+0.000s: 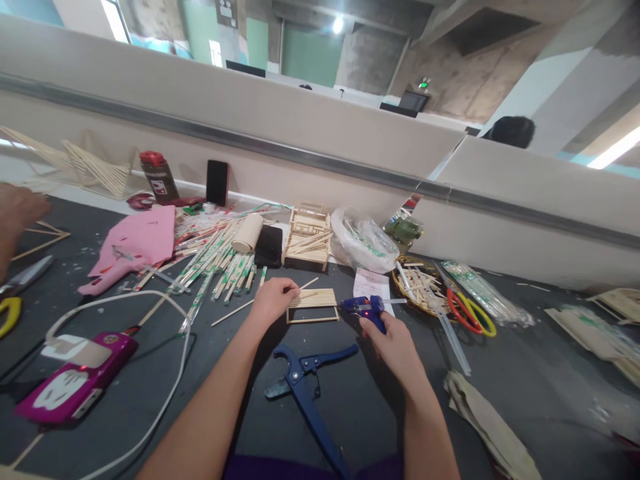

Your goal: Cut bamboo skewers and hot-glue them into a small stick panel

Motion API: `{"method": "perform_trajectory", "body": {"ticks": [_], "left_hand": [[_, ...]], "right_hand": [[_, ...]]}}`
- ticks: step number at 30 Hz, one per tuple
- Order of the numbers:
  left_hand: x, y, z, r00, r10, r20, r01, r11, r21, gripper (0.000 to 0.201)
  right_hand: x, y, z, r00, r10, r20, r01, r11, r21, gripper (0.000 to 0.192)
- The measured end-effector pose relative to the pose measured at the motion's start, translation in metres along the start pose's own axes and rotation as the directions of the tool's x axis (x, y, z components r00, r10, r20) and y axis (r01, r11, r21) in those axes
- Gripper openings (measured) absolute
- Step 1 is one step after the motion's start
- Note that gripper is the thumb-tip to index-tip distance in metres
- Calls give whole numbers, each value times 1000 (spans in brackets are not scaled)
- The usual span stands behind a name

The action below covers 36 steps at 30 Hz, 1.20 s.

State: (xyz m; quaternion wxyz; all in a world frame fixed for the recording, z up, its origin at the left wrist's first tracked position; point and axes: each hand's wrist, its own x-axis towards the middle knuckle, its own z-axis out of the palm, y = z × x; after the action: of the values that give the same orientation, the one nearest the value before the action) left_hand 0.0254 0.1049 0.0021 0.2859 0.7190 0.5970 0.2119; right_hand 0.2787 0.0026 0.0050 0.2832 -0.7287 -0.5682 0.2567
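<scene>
Grip of the right hand (393, 339) is wrapped around a blue hot-glue gun (371, 307), nozzle pointed at the right end of a small wooden stick panel (315, 297); can't tell if nozzle touches. Left hand (274, 301) has fingers bunched at the panel's left end; can't tell whether they grasp it or a loose stick. Panel lies between the hands on the dark surface (550, 403). Looks part-built: far side covered with slats laid side by side, near side just an open bay closed by one rail, no slats there. Blue hand cutter (311, 412) lies nearer the wearer, opened out. Beyond the panel, a larger stick model (307, 237), fairly complete-looking, with loose sticks lying in it. Paper-wrapped chopsticks (233, 275) heaped left of that, so plenty of unused stock; short sticks (425, 288) on the right. Another person's hand (21, 207) at left edge.
</scene>
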Motion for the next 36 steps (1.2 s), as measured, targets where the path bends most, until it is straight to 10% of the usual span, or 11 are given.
{"method": "perform_trajectory", "body": {"ticks": [36], "left_hand": [[-1,-1,1,1000,4,-4,-4,1000,-3,20]], "right_hand": [[-1,1,-1,1000,-3,-18,3,1000,11,34]]}}
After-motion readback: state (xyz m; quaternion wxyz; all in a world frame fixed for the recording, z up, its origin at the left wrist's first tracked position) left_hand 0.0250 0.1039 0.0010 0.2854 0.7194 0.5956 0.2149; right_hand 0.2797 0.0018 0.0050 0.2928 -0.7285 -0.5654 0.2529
